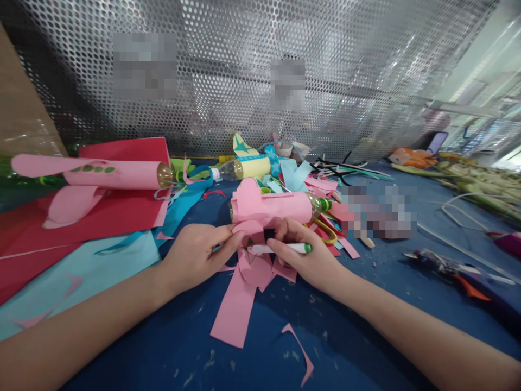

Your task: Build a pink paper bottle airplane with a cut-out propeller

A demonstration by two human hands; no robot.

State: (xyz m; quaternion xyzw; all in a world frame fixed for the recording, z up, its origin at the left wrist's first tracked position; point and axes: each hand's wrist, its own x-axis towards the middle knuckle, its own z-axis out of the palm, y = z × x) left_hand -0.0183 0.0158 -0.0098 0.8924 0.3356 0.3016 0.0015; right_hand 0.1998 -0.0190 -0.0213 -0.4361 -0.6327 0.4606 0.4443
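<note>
My right hand [303, 244] is closed round a white marker pen [300, 248] with a green end. The pen's tip rests at a dark star outline on a rounded pink paper piece [255, 274]. My left hand [199, 252] pinches the upper left edge of that piece between thumb and fingers. Just behind both hands lies a plastic bottle wrapped in pink paper [285, 209], its green cap pointing right. A pink paper strip [234, 320] sticks out below the rounded piece toward me, and a curved pink scrap [299, 353] lies nearer still.
Another pink-wrapped bottle [118, 175] lies on red paper [146, 209] at the left, with light blue paper [122, 260] in front. Behind stands a yellow-wrapped bottle [252, 165]. A perforated metal panel [244, 70] closes off the back. Scissors-like tools [443, 263] lie right.
</note>
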